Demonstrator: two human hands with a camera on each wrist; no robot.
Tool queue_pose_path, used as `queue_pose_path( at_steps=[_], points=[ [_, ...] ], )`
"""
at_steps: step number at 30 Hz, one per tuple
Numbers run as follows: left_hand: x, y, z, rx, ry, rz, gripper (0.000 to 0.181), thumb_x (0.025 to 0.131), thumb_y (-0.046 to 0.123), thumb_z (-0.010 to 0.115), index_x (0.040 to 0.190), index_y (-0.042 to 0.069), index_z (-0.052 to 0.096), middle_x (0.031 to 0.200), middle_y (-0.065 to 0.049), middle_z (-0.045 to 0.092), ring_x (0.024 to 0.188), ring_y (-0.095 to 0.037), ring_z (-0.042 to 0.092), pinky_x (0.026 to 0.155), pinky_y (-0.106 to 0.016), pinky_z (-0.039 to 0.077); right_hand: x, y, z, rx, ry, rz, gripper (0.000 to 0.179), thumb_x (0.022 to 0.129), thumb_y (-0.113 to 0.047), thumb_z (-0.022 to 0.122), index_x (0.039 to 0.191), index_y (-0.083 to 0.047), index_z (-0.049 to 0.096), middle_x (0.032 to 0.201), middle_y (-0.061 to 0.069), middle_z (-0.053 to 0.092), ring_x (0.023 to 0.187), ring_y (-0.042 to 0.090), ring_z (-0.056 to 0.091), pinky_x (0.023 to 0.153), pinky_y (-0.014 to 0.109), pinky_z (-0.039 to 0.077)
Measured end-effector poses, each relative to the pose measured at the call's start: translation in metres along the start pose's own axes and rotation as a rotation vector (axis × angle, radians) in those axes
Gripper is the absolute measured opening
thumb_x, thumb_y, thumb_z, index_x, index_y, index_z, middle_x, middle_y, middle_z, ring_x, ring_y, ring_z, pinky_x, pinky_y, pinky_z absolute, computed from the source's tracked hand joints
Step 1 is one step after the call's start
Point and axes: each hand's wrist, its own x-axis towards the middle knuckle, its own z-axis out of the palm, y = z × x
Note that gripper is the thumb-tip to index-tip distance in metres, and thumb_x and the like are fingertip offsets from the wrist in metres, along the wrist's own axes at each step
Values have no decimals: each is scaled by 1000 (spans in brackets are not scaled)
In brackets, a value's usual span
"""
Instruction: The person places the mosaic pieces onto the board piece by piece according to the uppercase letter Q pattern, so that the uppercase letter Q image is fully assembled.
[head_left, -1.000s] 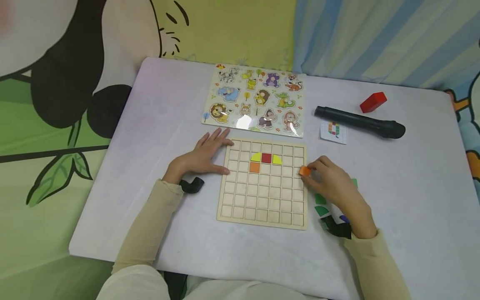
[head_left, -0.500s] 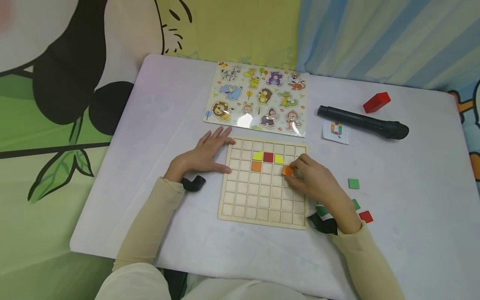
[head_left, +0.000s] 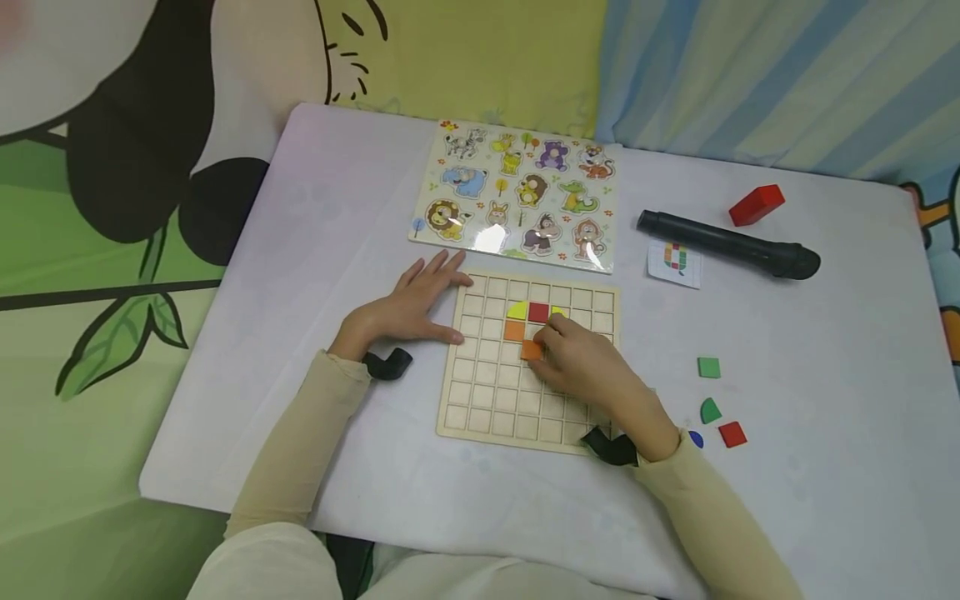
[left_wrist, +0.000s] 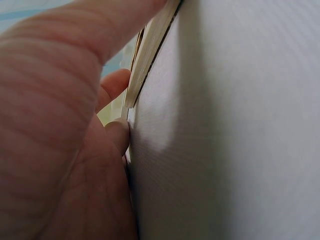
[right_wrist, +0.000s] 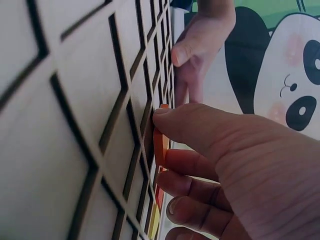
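A wooden grid board (head_left: 487, 396) lies on the table. My left hand (head_left: 405, 312) is spread at its left side, thumb and index fingertip touching the edge; the left wrist view shows the board's side edge (left_wrist: 150, 55) by the fingers. My right hand (head_left: 581, 358) pinches an orange square tile (head_left: 531, 350) between thumb and index finger, close over the grid's middle; the same tile shows edge-on in the right wrist view. On the board sit a yellow quarter-round tile (head_left: 517, 311), a red square tile (head_left: 538, 312) and an orange tile (head_left: 513, 331). A second yellow tile is mostly hidden behind the right hand.
Right of the board lie a green square tile (head_left: 708, 367), a green quarter-round tile (head_left: 709, 410), a red tile (head_left: 732, 434) and a blue piece (head_left: 696, 438). Further back are an animal puzzle (head_left: 517, 196), a pattern card (head_left: 675, 265), a black microphone-like stick (head_left: 731, 243) and a red block (head_left: 757, 205).
My right hand has carried the orange tile leftward from the board's right edge to over its middle, uncovering loose tiles on the right. The left hand stays at the board's left edge.
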Motion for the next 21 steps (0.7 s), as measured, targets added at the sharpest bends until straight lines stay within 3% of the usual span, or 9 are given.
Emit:
queue_pose_path(
  at_steps=[11,21],
  points=[
    [-1,-1,0,14,-1,2,85,79,53,76,146,21,36,165,2,-9,150,-15,-17,121,-39,-13,9,-18,3,-23,-14,-41,26,86,-25,76,96,-3,67,87,4,55,67,15,52,57,30,49],
    [0,-1,0,9,1,7,85,78,52,76,146,20,36,165,2,-9,150,-15,-17,121,-39,-13,11,-22,5,-51,13,-37,25,85,-26,76,97,-4,73,88,4,62,69,15,58,59,31,53]
  ],
)
